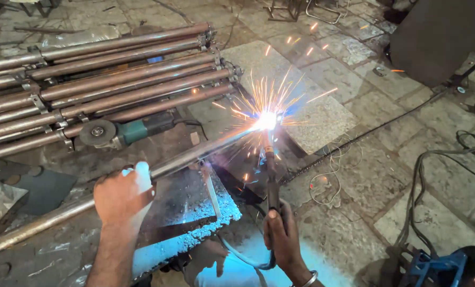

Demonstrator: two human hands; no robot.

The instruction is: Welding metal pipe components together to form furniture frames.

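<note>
Steel pipe slants up-right toward sparks, left hand gripping it.

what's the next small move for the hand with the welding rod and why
Probably hold the arc at the far tip of the pipe and feed the rod slightly inward. The right hand grips the electrode holder, with sparks flying from the pipe end, while the left hand steadies the pipe over the stone block. The joint looks mid-weld.

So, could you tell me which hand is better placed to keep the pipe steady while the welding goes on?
The left hand, probably: it already grips the long pipe near its middle. The right hand is taken up with the electrode holder at the sparks.
</note>
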